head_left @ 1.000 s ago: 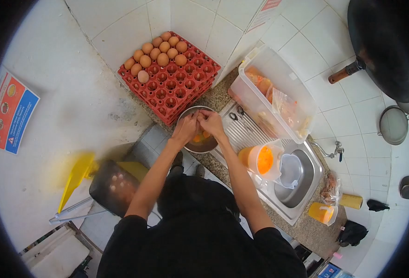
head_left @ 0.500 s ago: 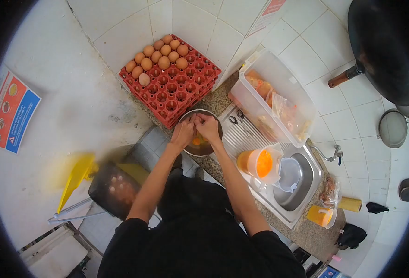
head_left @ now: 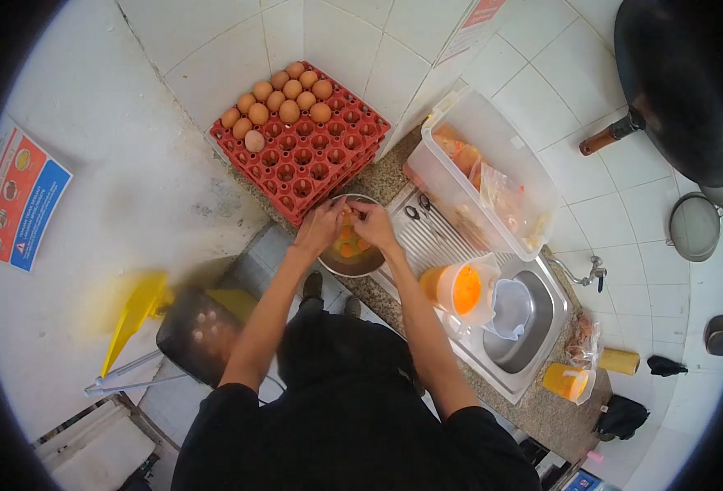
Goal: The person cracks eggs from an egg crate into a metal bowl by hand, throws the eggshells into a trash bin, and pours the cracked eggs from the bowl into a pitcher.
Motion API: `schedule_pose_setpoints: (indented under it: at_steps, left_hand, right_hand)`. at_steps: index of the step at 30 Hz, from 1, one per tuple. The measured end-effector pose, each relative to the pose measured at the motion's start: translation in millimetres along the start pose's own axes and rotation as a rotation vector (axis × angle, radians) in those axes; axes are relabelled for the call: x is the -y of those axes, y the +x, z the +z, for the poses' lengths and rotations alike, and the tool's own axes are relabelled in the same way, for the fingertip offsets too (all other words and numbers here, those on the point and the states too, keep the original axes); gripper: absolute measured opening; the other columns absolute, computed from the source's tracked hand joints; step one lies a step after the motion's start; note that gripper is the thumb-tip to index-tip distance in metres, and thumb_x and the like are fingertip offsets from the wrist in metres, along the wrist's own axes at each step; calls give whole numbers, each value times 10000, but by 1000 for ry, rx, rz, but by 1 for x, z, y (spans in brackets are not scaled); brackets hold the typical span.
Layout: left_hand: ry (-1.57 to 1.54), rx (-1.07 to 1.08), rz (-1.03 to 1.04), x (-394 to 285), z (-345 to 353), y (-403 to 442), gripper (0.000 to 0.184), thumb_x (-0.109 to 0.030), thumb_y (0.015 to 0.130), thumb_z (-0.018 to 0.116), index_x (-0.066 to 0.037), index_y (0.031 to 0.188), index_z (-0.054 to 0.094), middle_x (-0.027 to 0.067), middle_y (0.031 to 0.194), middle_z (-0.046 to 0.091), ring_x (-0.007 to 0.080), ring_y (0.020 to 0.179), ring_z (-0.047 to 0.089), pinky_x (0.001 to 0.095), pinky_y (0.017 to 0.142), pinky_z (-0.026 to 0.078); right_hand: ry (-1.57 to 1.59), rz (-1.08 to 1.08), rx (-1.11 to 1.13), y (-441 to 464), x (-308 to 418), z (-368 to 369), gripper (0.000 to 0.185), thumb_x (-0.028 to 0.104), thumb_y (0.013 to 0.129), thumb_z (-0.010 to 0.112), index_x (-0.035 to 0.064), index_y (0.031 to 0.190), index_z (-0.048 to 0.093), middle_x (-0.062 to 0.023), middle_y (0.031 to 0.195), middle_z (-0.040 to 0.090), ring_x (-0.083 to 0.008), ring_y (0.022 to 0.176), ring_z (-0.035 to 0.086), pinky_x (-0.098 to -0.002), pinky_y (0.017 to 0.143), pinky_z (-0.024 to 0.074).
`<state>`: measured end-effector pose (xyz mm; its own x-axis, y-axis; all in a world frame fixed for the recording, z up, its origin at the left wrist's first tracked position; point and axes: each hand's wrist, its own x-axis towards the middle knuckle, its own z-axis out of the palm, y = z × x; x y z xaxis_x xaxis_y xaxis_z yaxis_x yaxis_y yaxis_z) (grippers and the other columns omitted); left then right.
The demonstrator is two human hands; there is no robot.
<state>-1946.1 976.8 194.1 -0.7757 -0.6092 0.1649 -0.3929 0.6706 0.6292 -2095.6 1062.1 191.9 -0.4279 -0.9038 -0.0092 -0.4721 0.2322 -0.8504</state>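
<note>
My left hand (head_left: pixel 320 227) and my right hand (head_left: pixel 375 224) are over a round metal bowl (head_left: pixel 371 265), with fingers bent towards each other. Between the fingertips is a cracked egg, its shell mostly hidden by the fingers. Several orange yolks (head_left: pixel 346 245) lie in clear egg white in the bowl. Just beyond the bowl is a stack of red egg trays (head_left: pixel 304 151). Whole brown eggs (head_left: pixel 289 110) fill part of the top tray, towards its far left side.
Right of the bowl, a clear plastic bin (head_left: pixel 492 176) with bagged food and black scissors (head_left: pixel 417 211) are on the ridged drainboard. A jug of orange liquid (head_left: pixel 451 288) stands near the sink (head_left: pixel 533 327). A black bin (head_left: pixel 202 335) and yellow dustpan (head_left: pixel 132 315) stand at left.
My hands have drawn slightly apart over the bowl. More yolks now show beneath them. The trays and other things have stayed in place.
</note>
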Motion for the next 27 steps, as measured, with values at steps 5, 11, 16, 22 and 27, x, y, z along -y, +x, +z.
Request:
schedule_pose_setpoints:
  at_steps: [5,11,16,22,27]
  left_hand:
    - [-55,18,73,-1,-13,-1,409,-106,950,546,-58,1356,558,213,1187,614,406,1004,641,467,810,552]
    - [38,-151,152,-11,-14,-5,428,-76,914,605,-107,1341,575,156,1186,603,362,929,665,456,784,570]
    - [-144,-371,-83,-24,-3,-15,357,-109,955,584,-44,1303,626,201,1083,660,384,882,680,417,736,556]
    - [-935,-175,-726,-38,-1,-20,314,-179,1004,572,-40,1274,653,74,997,687,170,742,644,289,602,487]
    - [-1515,-96,-846,-33,8,-21,306,-286,1006,592,-56,1194,665,0,911,652,97,664,544,264,576,431]
  right_hand:
    - [-40,-69,132,1,-2,-15,433,1,792,611,64,1215,681,-141,822,662,-248,783,687,-339,697,534]
    - [-28,-255,6,-4,1,-20,493,-77,774,604,-9,1263,620,-143,937,641,-221,837,678,-324,760,573]
    - [19,-174,-113,-17,7,-28,499,-44,824,677,-41,1313,575,-141,1027,654,-223,900,685,-315,801,591]
    - [378,-60,-278,-34,36,-21,419,1,848,732,-9,1233,566,-174,1150,668,-281,1048,688,-328,884,569]
    - [199,-158,-221,-38,42,-22,291,18,836,747,17,1082,592,-187,1173,683,-323,1096,680,-374,920,539]
